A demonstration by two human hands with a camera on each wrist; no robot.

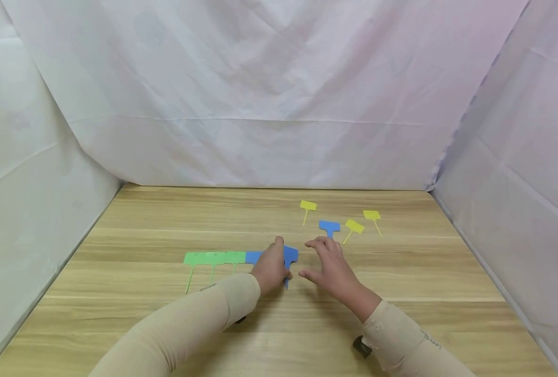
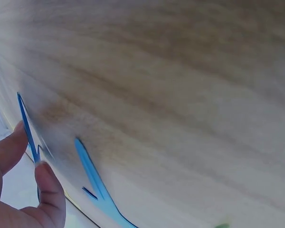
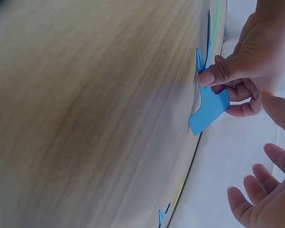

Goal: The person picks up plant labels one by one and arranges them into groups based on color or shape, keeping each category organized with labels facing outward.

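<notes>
My left hand (image 1: 269,268) pinches a blue T-shaped plant label (image 1: 290,255) between thumb and fingers, just over the table. In the right wrist view the thumb presses the stem of this label (image 3: 211,111), its broad head turned toward the camera. Beside it, partly hidden by the left hand, a second blue label (image 1: 253,256) adjoins a row of green labels (image 1: 215,258); its stem (image 2: 96,178) shows in the left wrist view. To the right, my right hand (image 1: 332,268) holds nothing, its fingers spread and loosely bent, apart from the pinched label.
Behind the right hand lies another blue label (image 1: 330,226), its stem partly covered. Around it are yellow labels: one farther back (image 1: 308,205), one close by (image 1: 354,226) and one at the right (image 1: 371,215). White cloth (image 1: 260,131) borders the wooden table (image 1: 425,262).
</notes>
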